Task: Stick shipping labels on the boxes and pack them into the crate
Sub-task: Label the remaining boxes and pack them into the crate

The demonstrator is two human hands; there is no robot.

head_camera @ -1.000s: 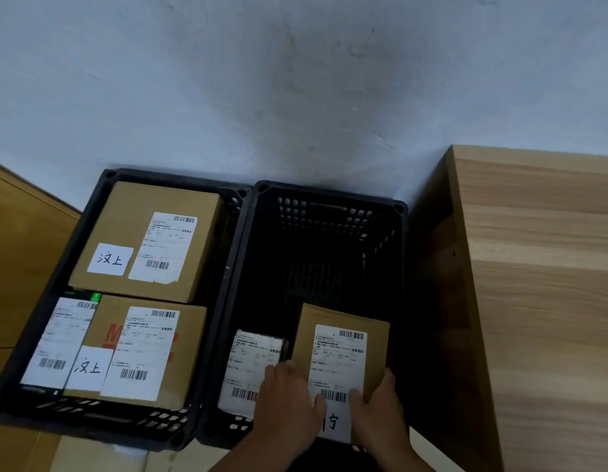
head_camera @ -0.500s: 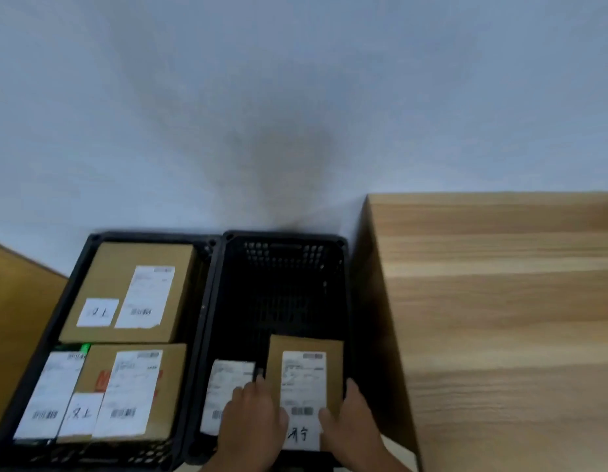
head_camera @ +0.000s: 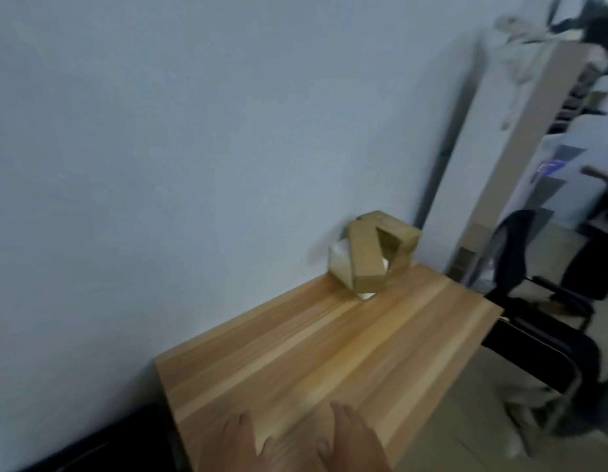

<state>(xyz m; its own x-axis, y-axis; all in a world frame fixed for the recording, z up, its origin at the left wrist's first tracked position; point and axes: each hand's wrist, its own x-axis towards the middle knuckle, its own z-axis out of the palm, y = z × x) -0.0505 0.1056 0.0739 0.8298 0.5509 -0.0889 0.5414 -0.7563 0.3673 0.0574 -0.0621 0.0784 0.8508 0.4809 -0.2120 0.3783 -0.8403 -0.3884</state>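
The whole view is smeared by motion, so edges are soft and fine detail is lost. At the lower left a dark shape (head_camera: 102, 444) sits low against the wall (head_camera: 159, 165), cut off by the bottom edge and too blurred to name with certainty. Beside it the wooden table (head_camera: 330, 352) runs away diagonally toward the upper right. Over its near end, at the bottom of the view, the left hand (head_camera: 233, 444) lies flat, palm down, fingers loosely spread and empty; its wrist is cut off by the frame. Just to its right the right hand (head_camera: 350, 437) is held the same way, palm down, fingers a little apart and holding nothing, also cropped at the wrist; whether either palm actually touches the wood cannot be told. At the far end of the table, against the wall, stands a heap of cardboard boxes (head_camera: 374, 255), leaning on one another, with pale patches among them that may be labels or paper, too blurred to read. Off the table's right side a black chair (head_camera: 534, 335) stands, partly cut by blur, and beyond it lies indistinct clutter.
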